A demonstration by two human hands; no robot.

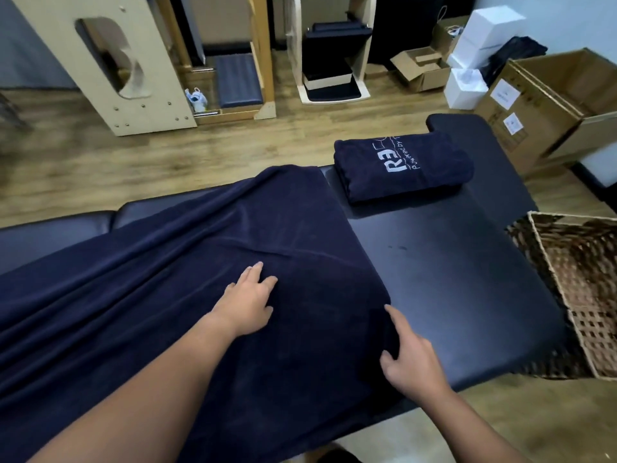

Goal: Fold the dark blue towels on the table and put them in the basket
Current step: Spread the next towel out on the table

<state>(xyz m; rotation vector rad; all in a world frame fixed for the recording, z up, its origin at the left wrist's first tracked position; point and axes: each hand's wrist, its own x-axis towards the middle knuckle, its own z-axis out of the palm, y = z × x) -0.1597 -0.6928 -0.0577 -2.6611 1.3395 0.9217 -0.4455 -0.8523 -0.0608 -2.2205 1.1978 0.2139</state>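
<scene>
Hands ours, both on large unfolded dark blue towel (207, 262) draped across black padded table (450, 279). Left hand (248, 304) flat, fingers spread, pressing cloth. Right hand (412, 357) at towel's right edge, fingers loosely curled, grip unclear. 1 folded dark blue lettered towel (404, 165) at table's far end. Brown woven wicker basket (581, 289) just right of table.

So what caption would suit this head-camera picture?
Both hands flat on a spread dark blue towel, a folded towel beyond, wicker basket beside the table.
</scene>
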